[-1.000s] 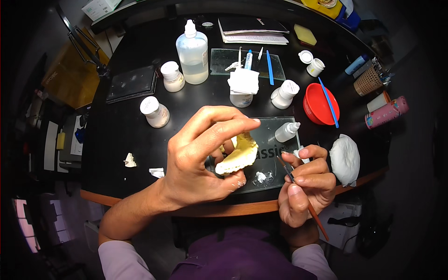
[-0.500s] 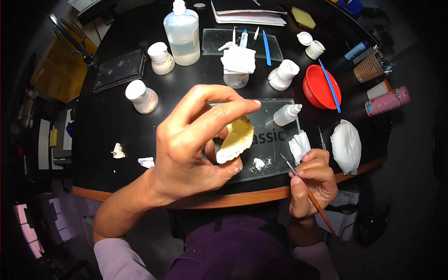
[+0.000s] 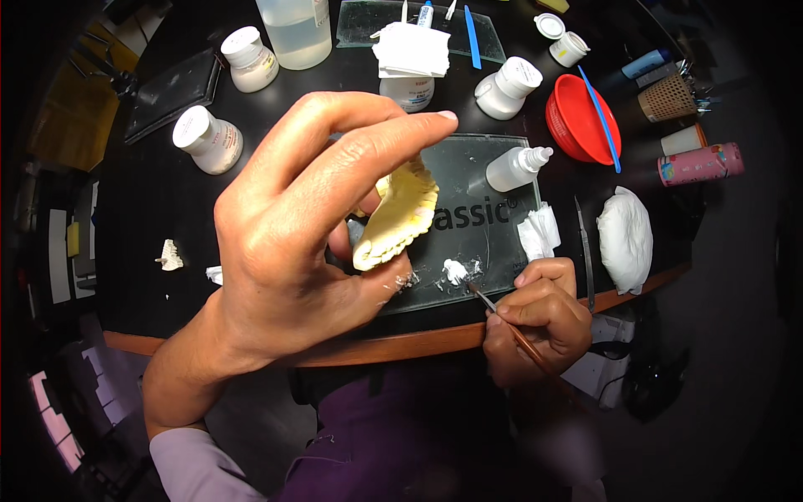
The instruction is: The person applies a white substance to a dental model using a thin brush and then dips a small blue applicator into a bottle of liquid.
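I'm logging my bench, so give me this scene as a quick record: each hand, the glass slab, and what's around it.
Left hand: holds a yellow dental cast
Right hand: holds a fine brush, tip by the white paste; contact unclear
Glass slab: bears the paste and a dropper bottle
Right of slab: slim tool, then white pad
Far right: red bowl, blue stick across it

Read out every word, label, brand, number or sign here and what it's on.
I'm not copying wording:
Nearer glass slab: large dark letters, partly hidden.
Blue-and-white tube: small letters.
White-lidded jars: too small to read.
Pink cylinder: too blurred.
Large bottle: too blurred.
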Demonstrator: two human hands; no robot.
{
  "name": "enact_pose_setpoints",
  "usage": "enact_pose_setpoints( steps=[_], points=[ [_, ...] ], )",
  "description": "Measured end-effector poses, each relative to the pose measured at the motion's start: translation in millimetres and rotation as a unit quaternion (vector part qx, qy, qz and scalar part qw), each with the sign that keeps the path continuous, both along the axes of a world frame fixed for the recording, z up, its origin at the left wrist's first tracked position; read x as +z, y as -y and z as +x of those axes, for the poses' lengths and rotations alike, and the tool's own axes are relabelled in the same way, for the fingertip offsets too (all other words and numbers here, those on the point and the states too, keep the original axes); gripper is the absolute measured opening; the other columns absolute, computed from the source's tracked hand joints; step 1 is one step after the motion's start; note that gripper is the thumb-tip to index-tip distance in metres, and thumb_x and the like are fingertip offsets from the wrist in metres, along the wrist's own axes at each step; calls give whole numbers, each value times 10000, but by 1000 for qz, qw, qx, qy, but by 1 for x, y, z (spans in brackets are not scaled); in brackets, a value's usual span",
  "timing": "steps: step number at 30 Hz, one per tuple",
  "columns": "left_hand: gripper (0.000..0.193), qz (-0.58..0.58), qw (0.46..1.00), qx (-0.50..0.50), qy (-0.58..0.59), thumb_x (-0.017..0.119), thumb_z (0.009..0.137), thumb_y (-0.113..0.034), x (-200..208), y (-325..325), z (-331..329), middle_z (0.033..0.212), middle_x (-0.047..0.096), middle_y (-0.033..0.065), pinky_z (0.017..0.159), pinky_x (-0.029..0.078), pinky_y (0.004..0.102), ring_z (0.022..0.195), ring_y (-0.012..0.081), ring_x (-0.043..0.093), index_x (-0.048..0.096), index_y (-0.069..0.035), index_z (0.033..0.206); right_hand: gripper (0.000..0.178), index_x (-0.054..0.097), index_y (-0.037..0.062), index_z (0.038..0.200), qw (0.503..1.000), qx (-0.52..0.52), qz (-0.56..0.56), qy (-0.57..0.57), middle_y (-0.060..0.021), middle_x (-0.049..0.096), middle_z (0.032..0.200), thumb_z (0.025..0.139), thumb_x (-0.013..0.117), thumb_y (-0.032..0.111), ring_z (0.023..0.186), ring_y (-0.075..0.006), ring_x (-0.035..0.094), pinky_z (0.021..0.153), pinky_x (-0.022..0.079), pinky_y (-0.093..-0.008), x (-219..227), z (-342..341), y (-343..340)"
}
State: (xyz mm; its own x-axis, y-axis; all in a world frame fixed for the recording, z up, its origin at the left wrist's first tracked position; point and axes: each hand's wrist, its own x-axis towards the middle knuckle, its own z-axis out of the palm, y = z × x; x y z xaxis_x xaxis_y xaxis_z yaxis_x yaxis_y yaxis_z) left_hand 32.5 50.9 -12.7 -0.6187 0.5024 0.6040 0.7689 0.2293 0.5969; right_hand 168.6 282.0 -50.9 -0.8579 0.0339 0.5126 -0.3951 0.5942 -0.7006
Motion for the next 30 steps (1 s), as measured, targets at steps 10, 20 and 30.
enact_pose_setpoints(
  steps=[10, 20, 30],
  points=[
    [732, -2, 1000, -1, 3, 808, 620, 54, -1, -1, 0, 1262, 648, 157, 528, 462, 184, 791, 82, 649, 706, 41, 1346, 161, 602, 90, 790, 1000, 2, 22, 3, -38, 671, 670, 727, 735, 25, 748, -205, 571, 802, 483, -379, 2, -5, 1],
    [765, -3, 1000, -16, 3, 823, 612, 55, 1, 0, 0, 1268, 650, 165, 544, 471, 190, 789, 79, 647, 687, 47, 1365, 216, 647, 91, 856, 999, 18, 13, -31, -21, 660, 670, 709, 741, -36, 703, -199, 574, 788, 509, -369, 6, -7, 0],
    [712, 14, 999, -46, 2, 833, 668, -23, -3, -1, -1, 1250, 695, 171, 566, 547, 227, 848, 135, 711, 678, 17, 1362, 176, 693, 27, 948, 983, 91, -142, -66, -89, 710, 780, 797, 771, 73, 811, -253, 634, 904, 499, -432, 23, -38, -2]
  ],
)
